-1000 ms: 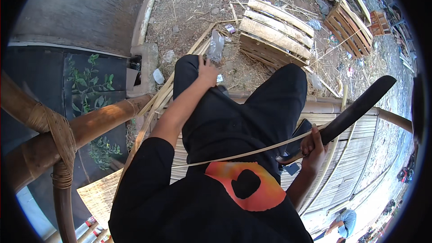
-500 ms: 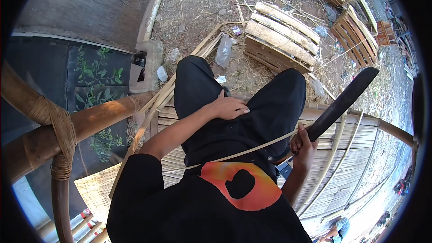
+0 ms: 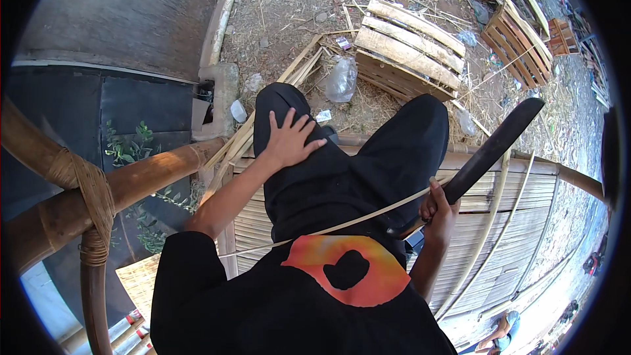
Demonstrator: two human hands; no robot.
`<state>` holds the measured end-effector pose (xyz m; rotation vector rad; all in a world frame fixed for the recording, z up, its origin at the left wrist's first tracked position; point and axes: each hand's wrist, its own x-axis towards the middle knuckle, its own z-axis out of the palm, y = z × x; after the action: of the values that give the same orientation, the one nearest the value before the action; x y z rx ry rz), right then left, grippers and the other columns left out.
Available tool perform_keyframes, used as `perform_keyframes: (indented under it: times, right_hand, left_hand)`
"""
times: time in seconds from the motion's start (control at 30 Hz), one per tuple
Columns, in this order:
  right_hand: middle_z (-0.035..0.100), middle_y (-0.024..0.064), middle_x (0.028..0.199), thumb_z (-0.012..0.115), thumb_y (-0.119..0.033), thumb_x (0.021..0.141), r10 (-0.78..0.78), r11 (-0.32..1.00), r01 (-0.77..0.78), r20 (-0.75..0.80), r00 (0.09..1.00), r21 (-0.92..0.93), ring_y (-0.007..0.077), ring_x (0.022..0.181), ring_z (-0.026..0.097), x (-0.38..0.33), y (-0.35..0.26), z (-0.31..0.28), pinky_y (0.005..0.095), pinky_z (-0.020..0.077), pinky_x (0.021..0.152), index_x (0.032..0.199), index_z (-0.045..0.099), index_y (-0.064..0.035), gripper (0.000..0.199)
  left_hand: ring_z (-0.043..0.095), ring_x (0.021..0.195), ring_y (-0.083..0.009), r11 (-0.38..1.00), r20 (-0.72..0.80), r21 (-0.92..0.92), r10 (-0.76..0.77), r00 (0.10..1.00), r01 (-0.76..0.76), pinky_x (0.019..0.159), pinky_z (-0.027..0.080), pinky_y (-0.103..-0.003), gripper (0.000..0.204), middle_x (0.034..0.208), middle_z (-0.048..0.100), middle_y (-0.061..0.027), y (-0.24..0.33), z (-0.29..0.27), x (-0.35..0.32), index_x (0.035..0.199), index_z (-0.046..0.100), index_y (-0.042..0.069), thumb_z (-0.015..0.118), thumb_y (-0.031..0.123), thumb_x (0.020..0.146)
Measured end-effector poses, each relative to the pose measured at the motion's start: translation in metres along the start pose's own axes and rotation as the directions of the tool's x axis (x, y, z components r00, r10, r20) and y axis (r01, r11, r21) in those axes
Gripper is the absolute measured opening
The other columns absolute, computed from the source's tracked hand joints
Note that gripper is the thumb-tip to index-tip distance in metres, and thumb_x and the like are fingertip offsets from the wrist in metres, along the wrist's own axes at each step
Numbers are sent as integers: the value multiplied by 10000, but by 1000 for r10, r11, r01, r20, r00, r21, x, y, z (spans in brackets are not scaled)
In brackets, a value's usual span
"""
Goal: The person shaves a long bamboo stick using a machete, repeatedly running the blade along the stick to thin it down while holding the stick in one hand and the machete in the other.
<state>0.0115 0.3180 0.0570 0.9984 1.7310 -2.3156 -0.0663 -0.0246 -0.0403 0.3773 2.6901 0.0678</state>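
Observation:
My right hand (image 3: pixel 439 210) is closed around a machete (image 3: pixel 496 148), whose broad dark blade slants up and away to the right. Its handle end shows below the fist, near my waist. Pinched in the same hand is one end of a thin bamboo strip (image 3: pixel 368 215), which runs left across my lap, past the front of my shirt, to my left elbow. My left hand (image 3: pixel 291 139) lies flat on my left thigh with its fingers spread, holding nothing.
I sit on a bamboo slat bench (image 3: pixel 499 236) with loose strips on it. A thick bamboo post frame (image 3: pixel 151 174) stands left. Ahead are slatted wooden crates (image 3: pixel 409 39), a clear plastic bag (image 3: pixel 342 79) and split bamboo pieces (image 3: pixel 299 69). Another person (image 3: pixel 503 335) appears at lower right.
My left hand has moved from between my thighs up and left onto my left thigh, its fingers spreading. The right hand keeps the machete and strip nearly still. The plastic bag has shifted slightly right.

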Motion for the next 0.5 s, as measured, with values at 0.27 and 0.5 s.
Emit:
perform_keyframes:
  times: [0.27,0.5]
  right_hand:
    - [333,-40,496,689,-133,883,28,998,-30,-19,999,-57,75,379,343,-5,-9,5,244,306,396,829,479,-92,220]
    - [333,-47,496,698,-155,879,32,999,-34,-40,999,-38,75,382,342,-7,-5,22,247,304,400,808,486,-92,232]
  left_hand:
    - [384,1385,-273,827,-122,-61,550,826,-559,1139,176,-616,495,1481,436,-58,20,9,-57,1404,473,376,479,555,942]
    - [251,1431,-406,945,-180,-116,-323,929,306,1125,154,-651,571,1542,331,-123,-87,1,-40,1448,445,244,505,510,947]
